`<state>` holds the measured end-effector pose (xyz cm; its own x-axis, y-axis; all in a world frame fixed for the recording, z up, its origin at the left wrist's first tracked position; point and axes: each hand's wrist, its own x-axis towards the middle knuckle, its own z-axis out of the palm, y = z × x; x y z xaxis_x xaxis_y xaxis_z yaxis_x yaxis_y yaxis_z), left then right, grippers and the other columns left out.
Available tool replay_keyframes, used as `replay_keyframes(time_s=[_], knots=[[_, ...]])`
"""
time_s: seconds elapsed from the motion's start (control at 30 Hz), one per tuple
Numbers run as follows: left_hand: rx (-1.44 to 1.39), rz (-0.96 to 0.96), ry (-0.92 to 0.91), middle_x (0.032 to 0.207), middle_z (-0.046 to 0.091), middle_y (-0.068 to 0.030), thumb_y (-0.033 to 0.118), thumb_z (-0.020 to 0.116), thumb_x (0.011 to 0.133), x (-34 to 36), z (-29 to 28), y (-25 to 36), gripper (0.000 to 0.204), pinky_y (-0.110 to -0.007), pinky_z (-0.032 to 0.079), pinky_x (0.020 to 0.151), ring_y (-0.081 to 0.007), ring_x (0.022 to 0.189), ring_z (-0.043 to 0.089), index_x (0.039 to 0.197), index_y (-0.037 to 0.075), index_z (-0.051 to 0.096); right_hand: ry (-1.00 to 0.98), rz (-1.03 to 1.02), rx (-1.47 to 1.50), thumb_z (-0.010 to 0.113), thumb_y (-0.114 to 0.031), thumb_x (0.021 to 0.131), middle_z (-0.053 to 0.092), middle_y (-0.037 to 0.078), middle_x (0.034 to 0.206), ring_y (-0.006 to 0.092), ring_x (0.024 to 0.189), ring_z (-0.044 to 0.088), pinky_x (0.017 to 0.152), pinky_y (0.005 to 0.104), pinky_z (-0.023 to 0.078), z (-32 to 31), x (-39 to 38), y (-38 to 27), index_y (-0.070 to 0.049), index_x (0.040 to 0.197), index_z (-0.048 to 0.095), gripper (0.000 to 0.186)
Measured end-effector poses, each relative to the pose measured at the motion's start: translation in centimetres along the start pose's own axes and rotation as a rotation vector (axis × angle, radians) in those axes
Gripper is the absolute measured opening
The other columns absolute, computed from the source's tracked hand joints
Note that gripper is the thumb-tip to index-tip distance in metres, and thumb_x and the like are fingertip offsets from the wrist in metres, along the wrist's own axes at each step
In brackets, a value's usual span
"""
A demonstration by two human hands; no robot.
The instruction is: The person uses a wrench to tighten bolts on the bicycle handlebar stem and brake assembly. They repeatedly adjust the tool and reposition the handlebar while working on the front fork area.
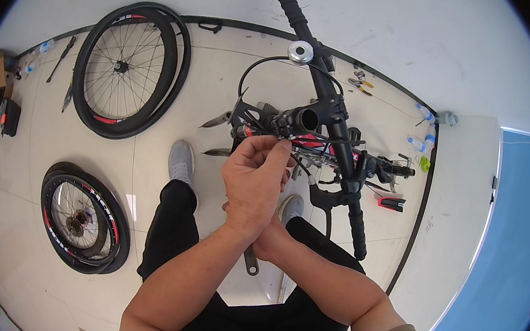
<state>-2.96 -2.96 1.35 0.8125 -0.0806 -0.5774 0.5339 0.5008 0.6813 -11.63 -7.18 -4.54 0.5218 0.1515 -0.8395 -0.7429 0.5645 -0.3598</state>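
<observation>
Bent over a bicycle frame [307, 140], black and red, I have my left hand [251, 180] at its front end. Thumb and forefinger are pinched together beside the thin black cables, just below the open black tube end [305, 121]; whatever lies between the fingertips is too small to make out. My right hand [264, 239] crosses underneath the left one, its fingers mostly hidden. Below the right wrist a flat grey metal bar with a hole in its end [253, 265] sticks out. The handlebar [331, 98], with a silver bell [301, 52] and a brake lever [328, 215], lies to the right of both hands.
Spoked wheels with tyres [82, 79] lean at the back left; another wheel pair [44, 206] lies nearer. Pliers [360, 85], plastic bottles [416, 143] and a red-black object [391, 203] are on the right floor. A black box [9, 118] stands far left.
</observation>
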Motion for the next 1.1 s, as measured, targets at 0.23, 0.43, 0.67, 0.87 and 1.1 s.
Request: replay_keyframes(time_s=[0.23, 0.43, 0.67, 0.87, 1.1], knots=[[-0.008, 0.012, -0.009, 0.075, 0.067, -0.0050, 0.014, 0.067, 0.095, 0.0, -0.2, -0.1, 0.014, -0.021, 0.042, 0.048, -0.0058, 0.056, 0.054, 0.097, 0.000, 0.063, -0.001, 0.026, -0.027, 0.056, -0.017, 0.097, 0.052, -0.001, 0.074, 0.0112, 0.058, 0.045, 0.051, 0.0299, 0.034, -0.2, 0.0, 0.1, -0.009, 0.088, 0.055, 0.012], [-0.052, 0.006, -0.009, 0.075, 0.067, -0.0041, 0.014, 0.068, 0.093, 0.1, -0.3, 0.0, 0.015, -0.021, 0.042, 0.047, -0.0055, 0.056, 0.054, 0.096, 0.000, 0.063, -0.005, 0.046, -0.007, 0.056, -0.018, 0.098, 0.056, 0.001, 0.082, 0.0116, 0.067, 0.050, 0.057, 0.0303, 0.039, -0.2, -0.1, -0.1, -0.008, 0.096, 0.056, 0.010], [-0.057, -0.009, 0.002, 0.074, 0.066, -0.0044, 0.013, 0.069, 0.093, 0.2, -0.2, 0.2, 0.014, -0.020, 0.042, 0.048, -0.0056, 0.055, 0.054, 0.095, 0.001, 0.063, 0.014, 0.049, -0.015, 0.056, -0.017, 0.098, 0.055, 0.001, 0.080, 0.0119, 0.065, 0.050, 0.056, 0.0306, 0.038, 0.2, -0.2, -0.4, -0.009, 0.094, 0.055, 0.009], [-0.051, -0.020, -0.012, 0.075, 0.065, -0.0049, 0.012, 0.070, 0.093, 0.4, -0.3, 0.3, 0.013, -0.023, 0.043, 0.051, -0.0076, 0.056, 0.054, 0.094, 0.003, 0.061, 0.055, 0.042, -0.021, 0.056, -0.015, 0.096, 0.050, 0.000, 0.068, 0.0121, 0.052, 0.043, 0.047, 0.0304, 0.030, 0.5, -0.1, -0.4, -0.009, 0.086, 0.054, 0.012], [0.004, -0.001, -0.005, 0.076, 0.066, -0.0039, 0.010, 0.070, 0.091, 0.0, 0.0, 0.5, 0.014, -0.021, 0.043, 0.051, -0.0061, 0.058, 0.055, 0.097, 0.002, 0.060, -0.071, 0.063, 0.008, 0.061, -0.018, 0.098, 0.061, 0.001, 0.095, 0.0106, 0.082, 0.058, 0.067, 0.0296, 0.049, -1.4, 0.5, 0.4, -0.009, 0.106, 0.057, 0.013]])
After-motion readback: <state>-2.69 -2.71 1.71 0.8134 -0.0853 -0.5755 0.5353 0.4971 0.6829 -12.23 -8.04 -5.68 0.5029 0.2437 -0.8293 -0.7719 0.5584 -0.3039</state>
